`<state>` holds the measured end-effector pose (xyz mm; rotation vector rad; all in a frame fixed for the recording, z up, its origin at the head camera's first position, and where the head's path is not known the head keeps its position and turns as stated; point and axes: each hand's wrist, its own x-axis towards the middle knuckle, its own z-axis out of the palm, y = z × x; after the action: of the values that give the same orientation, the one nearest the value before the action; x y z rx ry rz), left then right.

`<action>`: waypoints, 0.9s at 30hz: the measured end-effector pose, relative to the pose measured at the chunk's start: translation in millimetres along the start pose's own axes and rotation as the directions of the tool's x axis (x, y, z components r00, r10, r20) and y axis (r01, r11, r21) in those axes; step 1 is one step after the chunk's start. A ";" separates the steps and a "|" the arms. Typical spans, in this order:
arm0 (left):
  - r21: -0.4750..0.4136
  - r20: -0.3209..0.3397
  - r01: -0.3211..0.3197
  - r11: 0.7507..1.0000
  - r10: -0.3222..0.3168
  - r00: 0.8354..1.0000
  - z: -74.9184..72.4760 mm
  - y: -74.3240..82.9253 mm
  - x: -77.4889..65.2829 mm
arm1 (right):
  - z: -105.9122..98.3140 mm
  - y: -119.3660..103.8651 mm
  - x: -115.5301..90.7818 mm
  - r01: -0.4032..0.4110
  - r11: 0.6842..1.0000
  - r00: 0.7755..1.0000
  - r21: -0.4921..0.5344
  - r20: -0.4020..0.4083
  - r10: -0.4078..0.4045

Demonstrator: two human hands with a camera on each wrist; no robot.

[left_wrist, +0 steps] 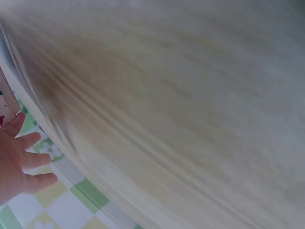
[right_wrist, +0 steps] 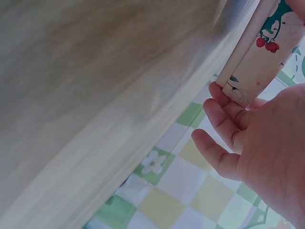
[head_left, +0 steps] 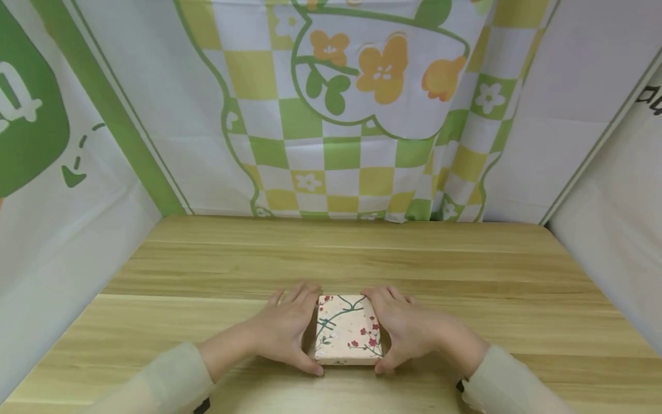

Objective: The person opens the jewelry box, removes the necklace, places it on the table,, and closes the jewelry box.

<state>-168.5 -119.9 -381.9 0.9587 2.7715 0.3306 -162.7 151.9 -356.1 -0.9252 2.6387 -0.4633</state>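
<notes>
On the near part of the worktop (head_left: 341, 259), around the middle from side to side, I see the box (head_left: 349, 330), lying flat. Its lid is cream, with dark green branches and small red blossoms.

The left hand (head_left: 287, 328) spans the box's left side, thumb at the near corner and fingers toward the far one, so I read it as gripping that side. The right hand (head_left: 405, 328) mirrors it on the right, clamped the same way. In my right wrist view some fingertips bend against the end of the box, the others spread apart; my left wrist view catches only a sliver of it. Pale sleeves (head_left: 170, 379) end at both wrists.

The worktop is light wood with streaky, yellowish-brown grain running side to side, and its far corners are rounded. Behind it hangs a cloth (head_left: 305, 126) in green, yellow and white checks, with white flowers and a panel of orange blooms. White fabric (head_left: 62, 241) closes off the left, carrying a big green shape and a dashed arrow, with a green strip (head_left: 124, 132) at the corner. To the right is more white sheeting (head_left: 615, 172), with dark lettering cut off at the frame's edge.
</notes>
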 end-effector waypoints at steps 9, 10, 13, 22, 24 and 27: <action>0.037 0.011 -0.045 0.998 0.045 0.999 2.3 16.4 8.1 | 2.5 10.3 -22.5 -0.008 1.000 0.999 -0.029 -0.037 0.007; 0.039 0.014 -0.048 0.998 0.047 0.999 2.5 17.7 8.8 | 2.4 11.0 -24.2 -0.008 1.000 0.999 -0.028 -0.039 0.007; 0.036 0.022 -0.048 0.998 0.048 0.999 2.9 20.9 9.9 | 1.6 11.5 -28.3 -0.004 1.000 0.999 -0.027 -0.042 0.003; 0.065 0.032 -0.073 0.995 0.071 0.997 6.3 25.4 13.0 | 3.5 12.7 -34.5 -0.014 0.999 0.999 -0.030 -0.036 0.013; 0.076 0.032 -0.083 0.994 0.081 0.996 6.7 26.0 14.0 | 5.9 14.0 -34.8 -0.011 0.999 0.999 -0.042 -0.041 0.010; 0.074 0.038 -0.094 0.993 0.092 0.995 7.8 26.3 15.1 | 9.4 16.0 -34.9 -0.010 0.999 0.999 -0.051 -0.044 0.007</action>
<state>-162.9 -89.2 -383.9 1.1032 2.7314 0.2223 -141.8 184.3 -364.7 -0.9291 2.7048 -0.4199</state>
